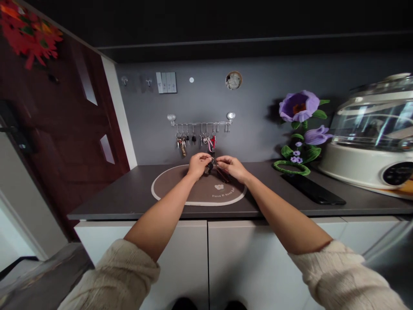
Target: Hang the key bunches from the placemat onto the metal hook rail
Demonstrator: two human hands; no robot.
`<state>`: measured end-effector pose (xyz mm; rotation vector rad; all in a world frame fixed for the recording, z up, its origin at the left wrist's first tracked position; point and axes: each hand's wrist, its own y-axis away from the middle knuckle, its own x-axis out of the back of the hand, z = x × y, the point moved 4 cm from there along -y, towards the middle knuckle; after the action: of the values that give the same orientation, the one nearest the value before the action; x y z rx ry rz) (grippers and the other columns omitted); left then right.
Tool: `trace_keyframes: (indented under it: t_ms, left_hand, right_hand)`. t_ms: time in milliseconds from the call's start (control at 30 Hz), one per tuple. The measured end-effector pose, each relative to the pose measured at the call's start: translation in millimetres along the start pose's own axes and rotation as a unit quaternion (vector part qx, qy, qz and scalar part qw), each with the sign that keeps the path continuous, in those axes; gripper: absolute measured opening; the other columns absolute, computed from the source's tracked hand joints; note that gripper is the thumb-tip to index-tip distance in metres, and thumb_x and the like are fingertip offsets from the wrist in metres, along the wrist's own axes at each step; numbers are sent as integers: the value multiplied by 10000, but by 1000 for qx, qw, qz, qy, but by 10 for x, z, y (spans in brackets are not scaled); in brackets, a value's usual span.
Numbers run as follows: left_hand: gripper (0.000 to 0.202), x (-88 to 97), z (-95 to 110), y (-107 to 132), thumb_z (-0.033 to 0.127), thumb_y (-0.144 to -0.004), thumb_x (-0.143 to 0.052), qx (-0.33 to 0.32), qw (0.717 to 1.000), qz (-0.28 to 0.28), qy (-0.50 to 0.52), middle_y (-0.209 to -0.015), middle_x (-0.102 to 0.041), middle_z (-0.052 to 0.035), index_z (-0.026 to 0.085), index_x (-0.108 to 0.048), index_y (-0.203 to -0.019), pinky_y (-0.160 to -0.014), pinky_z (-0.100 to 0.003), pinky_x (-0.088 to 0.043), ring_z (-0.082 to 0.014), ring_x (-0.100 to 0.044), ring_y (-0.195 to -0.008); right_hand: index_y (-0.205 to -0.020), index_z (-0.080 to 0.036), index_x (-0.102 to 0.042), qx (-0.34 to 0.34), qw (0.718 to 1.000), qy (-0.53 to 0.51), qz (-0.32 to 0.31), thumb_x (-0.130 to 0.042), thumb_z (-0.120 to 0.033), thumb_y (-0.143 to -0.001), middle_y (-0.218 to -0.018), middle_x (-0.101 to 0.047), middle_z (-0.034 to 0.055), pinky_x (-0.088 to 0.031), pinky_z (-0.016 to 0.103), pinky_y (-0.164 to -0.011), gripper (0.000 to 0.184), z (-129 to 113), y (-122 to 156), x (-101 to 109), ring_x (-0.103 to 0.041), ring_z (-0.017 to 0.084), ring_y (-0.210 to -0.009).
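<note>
My left hand (198,166) and my right hand (235,168) meet above a brown oval mat (174,189) on the dark counter. Between them is a small bunch of keys (209,168), dark and metallic, dangling below the fingertips. The left thumb and fingers pinch it from one side. My right fingers are closed on its other side, and a thin dark strip hangs beneath them. Finer detail of the ring is too small to make out. Just behind the hands, a hook rail (201,124) on the wall carries several key bunches (182,141).
To the right lie a black phone (312,188), purple flowers (300,107) with a green ring base, and a white appliance (358,159) with a clear cover. A dark red door (64,129) stands left. An overhead cabinet (206,26) hangs above; the counter's front edge (226,215) is near me.
</note>
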<state>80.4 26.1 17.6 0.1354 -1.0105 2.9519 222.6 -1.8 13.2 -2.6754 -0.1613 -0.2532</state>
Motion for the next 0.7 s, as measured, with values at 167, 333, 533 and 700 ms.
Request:
trace_keyframes:
  t_ms: [167, 333, 533, 700]
  left_hand:
    - [170, -8, 34, -3, 254, -611, -590, -23, 999, -18, -29, -673, -626, -26, 134, -633, -723, -571, -220, -405, -101, -520, -577]
    - [147, 29, 143, 11, 232, -628, -580, -67, 990, -4, -127, -698, -635, -37, 153, -663, -720, -614, -237, -406, -113, -532, -606]
    - [121, 37, 167, 26, 216, -619, -584, -60, 987, 21, -145, -674, -632, -30, 159, -666, -687, -613, -240, -413, -111, -533, -587]
    - [162, 16, 77, 22, 238, -605, -589, 8, 998, 30, -59, -634, -632, -42, 124, -651, -702, -561, -228, -420, -112, -539, -561]
  right_hand:
    - [-908, -153, -563, 18, 999, -17, -24, -582, -309, -660, -826, -601, 31, -405, 244, -715, 294, 1, -14, -32, -529, 85, -703]
    - [-863, -145, -569, 22, 999, 18, -16, -623, -274, -605, -698, -577, 0, -409, 228, -644, 293, 7, 2, -29, -500, 71, -617]
    - [-805, -145, -563, 22, 1000, 6, 6, -657, -236, -539, -628, -560, -29, -406, 214, -603, 296, 8, -5, -37, -492, 63, -569]
    - [-794, -145, -544, -5, 1000, -28, -8, -678, -205, -509, -606, -572, -26, -412, 222, -617, 321, 9, 18, -96, -513, 74, -573]
